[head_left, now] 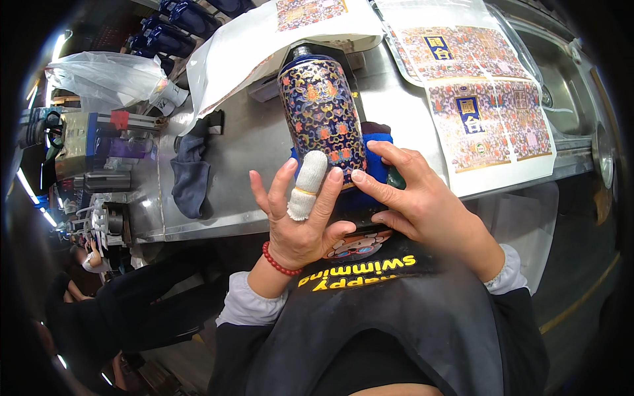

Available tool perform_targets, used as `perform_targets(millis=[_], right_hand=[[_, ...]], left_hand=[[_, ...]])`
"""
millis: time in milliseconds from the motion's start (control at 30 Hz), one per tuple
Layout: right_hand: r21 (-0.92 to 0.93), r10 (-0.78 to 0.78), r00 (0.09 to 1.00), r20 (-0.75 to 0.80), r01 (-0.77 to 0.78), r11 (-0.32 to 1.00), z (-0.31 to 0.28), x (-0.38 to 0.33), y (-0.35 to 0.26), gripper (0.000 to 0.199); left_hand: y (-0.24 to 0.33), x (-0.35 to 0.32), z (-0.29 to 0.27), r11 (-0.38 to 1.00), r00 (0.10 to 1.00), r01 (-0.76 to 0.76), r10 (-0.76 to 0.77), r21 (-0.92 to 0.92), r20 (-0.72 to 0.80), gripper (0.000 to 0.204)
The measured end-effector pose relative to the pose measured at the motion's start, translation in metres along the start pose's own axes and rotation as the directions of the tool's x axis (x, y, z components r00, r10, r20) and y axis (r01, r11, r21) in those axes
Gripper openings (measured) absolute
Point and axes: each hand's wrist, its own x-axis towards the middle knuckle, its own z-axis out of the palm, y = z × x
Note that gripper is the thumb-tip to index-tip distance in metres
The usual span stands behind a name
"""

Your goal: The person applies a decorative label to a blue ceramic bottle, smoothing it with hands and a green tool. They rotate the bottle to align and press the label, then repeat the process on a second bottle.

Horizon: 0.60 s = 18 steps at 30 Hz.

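Note:
A dark blue bottle (323, 109) covered in a colourful floral pattern lies on the metal table, its neck pointing away from me. Its near end rests by a blue cloth (378, 157). My left hand (300, 208) is open, fingers spread, over the near left part of the bottle; a white knitted finger cover (309, 179) with a yellow band sits on one finger. My right hand (416, 195) is open too, with a fingertip at the bottle's near right edge and another over the blue cloth. Whether each fingertip presses on the bottle is hard to tell.
Printed floral sheets (489, 125) lie at the right, beside a metal sink (561, 72). Another white sheet (244, 56) hangs over the back. A dark grey cloth (190, 175) lies on the left of the metal table (244, 162). Several blue bottles (175, 33) stand far left; people work beyond.

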Motion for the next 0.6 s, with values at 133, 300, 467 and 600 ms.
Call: perform_targets(millis=[133, 300, 467, 600], right_hand=[[0.006, -0.001, 1.0, -0.001, 0.001, 1.0, -0.001, 0.001, 0.0, 0.077], [0.054, 0.009, 1.0, 0.008, -0.01, 0.999, -0.001, -0.002, 0.002, 0.079], [0.231, 0.153, 0.987, -0.053, -0.137, 0.963, -0.008, -0.009, 0.01, 0.073], [0.423, 0.293, 0.952, -0.094, -0.228, 0.877, -0.018, -0.012, 0.018, 0.065]], left_hand=[[-0.004, 0.003, -0.002, 0.999, 0.999, -0.031, 0.03, 0.031, 0.012, 0.065], [-0.006, 0.006, -0.007, 0.995, 0.996, -0.09, 0.09, 0.04, 0.018, 0.062], [0.0, -0.001, -0.006, 0.968, 0.968, -0.248, 0.25, -0.047, 0.032, 0.06], [0.004, -0.011, 0.0, 0.995, 0.988, -0.097, 0.095, -0.008, -0.121, 0.058]])
